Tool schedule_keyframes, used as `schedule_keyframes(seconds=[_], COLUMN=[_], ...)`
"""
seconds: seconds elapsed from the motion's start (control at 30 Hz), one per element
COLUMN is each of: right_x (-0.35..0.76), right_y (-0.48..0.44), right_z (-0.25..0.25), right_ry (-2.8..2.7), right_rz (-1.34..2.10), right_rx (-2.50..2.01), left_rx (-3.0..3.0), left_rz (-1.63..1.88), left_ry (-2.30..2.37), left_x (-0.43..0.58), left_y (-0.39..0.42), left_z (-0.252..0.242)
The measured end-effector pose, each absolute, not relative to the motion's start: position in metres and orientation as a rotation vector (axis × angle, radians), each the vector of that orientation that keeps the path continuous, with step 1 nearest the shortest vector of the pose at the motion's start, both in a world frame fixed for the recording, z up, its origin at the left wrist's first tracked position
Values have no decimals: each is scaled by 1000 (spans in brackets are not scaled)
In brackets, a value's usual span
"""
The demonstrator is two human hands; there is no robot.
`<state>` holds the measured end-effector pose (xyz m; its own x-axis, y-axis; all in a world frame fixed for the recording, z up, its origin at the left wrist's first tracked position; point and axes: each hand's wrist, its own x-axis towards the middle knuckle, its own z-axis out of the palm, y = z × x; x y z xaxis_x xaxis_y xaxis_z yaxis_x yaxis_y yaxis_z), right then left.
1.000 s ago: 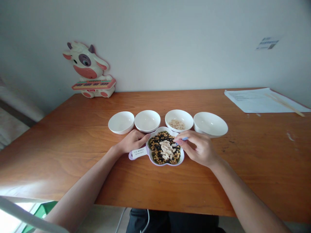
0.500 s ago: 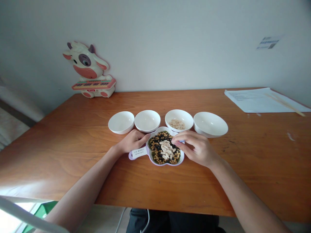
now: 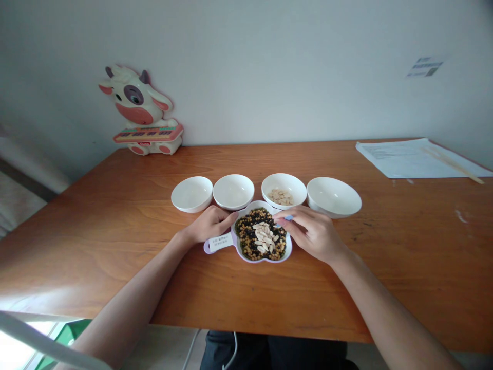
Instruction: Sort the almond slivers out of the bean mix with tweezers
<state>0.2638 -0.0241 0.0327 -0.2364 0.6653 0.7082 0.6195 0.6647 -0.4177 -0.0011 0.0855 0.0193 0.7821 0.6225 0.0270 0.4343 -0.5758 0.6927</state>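
Cannot make out most of blue implement (image 3: 288, 218) in right hand (image 3: 316, 232); covered by its fingers. Cannot follow dish (image 3: 256, 205) rim beneath those fingertips, nor see left hand (image 3: 210, 224) fingertips, tucked out of sight behind knuckles. Unable to read label (image 3: 221, 242) just below left fingers: print too small. Likewise unable to read sheet (image 3: 408, 160), well beyond right fingers, or blurred wall notice (image 3: 424, 67) above it. Lose left forearm (image 3: 133, 300), right forearm (image 3: 389, 300) and legs (image 3: 250, 353) at bottom edge, nearer than all fingers.
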Motion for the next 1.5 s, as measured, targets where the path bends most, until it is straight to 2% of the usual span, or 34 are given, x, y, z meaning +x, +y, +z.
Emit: schedule_keyframes(seconds=[0.3, 0.7, 1.23, 1.5], right_x=[263, 265, 261, 261], right_y=[-26, -27, -25, -27], right_z=[36, 33, 32, 35], right_ry=[-1812, -1949, -1897, -1755], right_rz=[-44, 33, 28, -164], right_rx=[-1064, -941, -1025, -1091], left_rx=[2274, 2258, 2284, 2275], left_rz=[364, 346, 345, 324], left_ry=[764, 784, 791, 806], left_x=[-2, -1, -1, -2], left_y=[86, 86, 85, 87], left_z=[17, 18, 19, 16])
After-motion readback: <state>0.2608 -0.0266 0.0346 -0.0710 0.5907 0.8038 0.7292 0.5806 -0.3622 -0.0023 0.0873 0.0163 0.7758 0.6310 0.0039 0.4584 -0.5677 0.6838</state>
